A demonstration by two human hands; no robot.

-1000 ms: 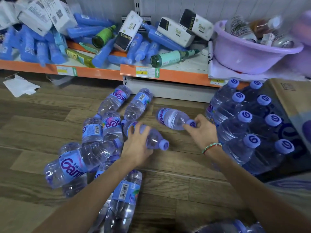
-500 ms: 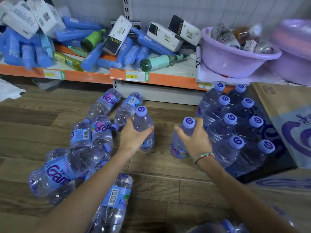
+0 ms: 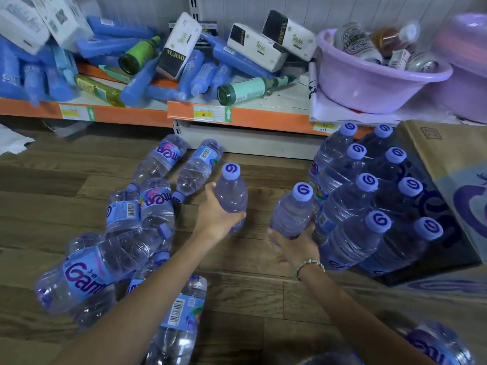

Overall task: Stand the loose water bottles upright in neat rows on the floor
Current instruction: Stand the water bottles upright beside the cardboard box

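Note:
My left hand (image 3: 216, 216) grips a clear water bottle (image 3: 232, 196) with a lilac cap, upright over the wooden floor. My right hand (image 3: 295, 246) grips a second upright bottle (image 3: 292, 210) low on its body, right beside the standing rows. Several upright bottles (image 3: 369, 201) stand in two rows at the right, against a cardboard box. A loose pile of bottles (image 3: 123, 241) lies on its side at the left. One more lying bottle (image 3: 179, 320) sits under my left forearm.
A brown and blue cardboard box (image 3: 453, 180) flanks the rows on the right. Behind runs a low orange-edged shelf (image 3: 237, 115) cluttered with blue tubes, green bottles and white cartons. A lilac basin (image 3: 369, 75) of goods sits on it. Another lying bottle (image 3: 434, 346) is at bottom right.
Both hands lifted their bottles from lying on the floor to upright. The right bottle has moved rightward, up against the standing rows; the left bottle followed toward the right.

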